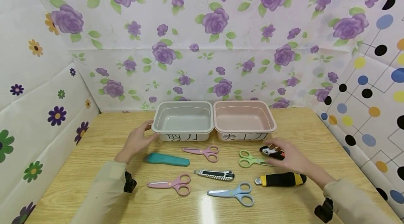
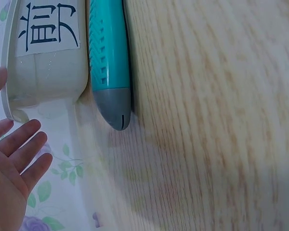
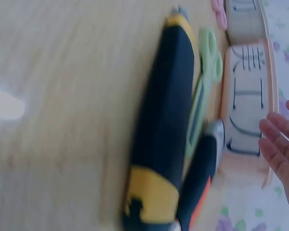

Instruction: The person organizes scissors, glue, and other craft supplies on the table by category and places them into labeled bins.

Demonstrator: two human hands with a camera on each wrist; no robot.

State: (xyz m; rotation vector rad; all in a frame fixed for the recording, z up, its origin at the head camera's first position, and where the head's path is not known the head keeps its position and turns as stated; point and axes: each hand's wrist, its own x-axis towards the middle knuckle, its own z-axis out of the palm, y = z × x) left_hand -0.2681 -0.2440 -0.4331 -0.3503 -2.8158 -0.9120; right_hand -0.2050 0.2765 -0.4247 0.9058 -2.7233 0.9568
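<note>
My left hand [image 1: 137, 142] is at the left end of the grey bin [image 1: 186, 137], thumb and fingertips right at its rim, fingers loosely spread. A teal box cutter [image 2: 108, 53] with a grey slotted tip lies just in front of that bin. Over on the right, my right hand [image 1: 291, 157] hovers above a black-and-silver utility knife [image 1: 268, 151], partly hiding it; its fingers are relaxed and hold nothing. Beside that knife lie green-handled scissors [image 1: 249, 159]. The pink bin [image 1: 244, 136] stands just beyond the right hand.
Nearer me on the wooden table [image 1: 104, 136] lie a yellow-and-black utility knife [image 1: 282, 180], a white-and-black snap-off cutter [image 1: 216, 175], blue scissors [image 1: 231, 193] and pink scissors [image 1: 170, 184]. More pink scissors [image 1: 203, 151] lie before the grey bin. Both bins carry printed labels. Patterned cloth surrounds the table.
</note>
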